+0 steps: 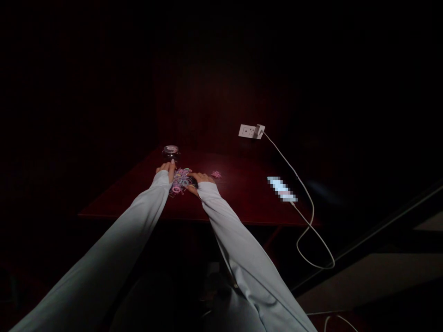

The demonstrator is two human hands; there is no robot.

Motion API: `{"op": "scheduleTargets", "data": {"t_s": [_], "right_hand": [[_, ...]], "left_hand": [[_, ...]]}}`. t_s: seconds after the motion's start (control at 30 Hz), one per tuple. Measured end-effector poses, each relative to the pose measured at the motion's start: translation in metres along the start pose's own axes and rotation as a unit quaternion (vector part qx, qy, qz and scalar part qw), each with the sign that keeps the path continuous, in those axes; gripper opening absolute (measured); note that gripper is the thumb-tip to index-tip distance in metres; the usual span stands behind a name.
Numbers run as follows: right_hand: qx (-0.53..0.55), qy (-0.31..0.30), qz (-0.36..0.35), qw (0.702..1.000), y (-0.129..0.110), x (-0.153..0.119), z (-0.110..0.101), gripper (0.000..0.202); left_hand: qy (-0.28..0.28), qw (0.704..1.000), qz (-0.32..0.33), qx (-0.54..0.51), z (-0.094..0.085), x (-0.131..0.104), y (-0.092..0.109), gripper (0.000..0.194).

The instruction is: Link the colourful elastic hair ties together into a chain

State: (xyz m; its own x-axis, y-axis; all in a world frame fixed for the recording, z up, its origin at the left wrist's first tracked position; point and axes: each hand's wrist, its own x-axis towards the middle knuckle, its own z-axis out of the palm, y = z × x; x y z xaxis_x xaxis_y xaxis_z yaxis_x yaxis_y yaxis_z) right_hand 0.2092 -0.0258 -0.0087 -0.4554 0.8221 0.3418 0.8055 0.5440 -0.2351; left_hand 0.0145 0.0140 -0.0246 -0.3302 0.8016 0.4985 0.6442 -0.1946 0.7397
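— Darkness surrounds the red desk (249, 193). Where's the pile of small bands (181, 177)?
— Between the hands: just right of the left hand (166, 169), just left of the right hand (205, 178). Neither looks nearer; no clear long axis.
— Their grip?
— Right thumb and fingers apart at its edge; left, I can't tell.
— Counts?
— One pile, bands uncountable; one pink cluster (216, 174) just right of the right hand; one round container (170, 150) just beyond the left.
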Motion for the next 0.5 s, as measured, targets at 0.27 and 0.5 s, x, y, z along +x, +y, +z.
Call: {"op": "scheduleTargets", "data": {"t_s": [0.27,0.5], "right_hand": [[0.01,0.062,-0.025,0.998,-0.02,0.0,-0.006,0.037],[0.034,0.033,-0.069,0.996,-0.031,0.002,-0.002,0.028]], "left_hand": [[-0.026,0.966,-0.1,-0.238,-0.01,-0.004,0.001,0.089],[-0.029,0.969,-0.081,-0.23,-0.007,0.0,0.003,0.092]]}}
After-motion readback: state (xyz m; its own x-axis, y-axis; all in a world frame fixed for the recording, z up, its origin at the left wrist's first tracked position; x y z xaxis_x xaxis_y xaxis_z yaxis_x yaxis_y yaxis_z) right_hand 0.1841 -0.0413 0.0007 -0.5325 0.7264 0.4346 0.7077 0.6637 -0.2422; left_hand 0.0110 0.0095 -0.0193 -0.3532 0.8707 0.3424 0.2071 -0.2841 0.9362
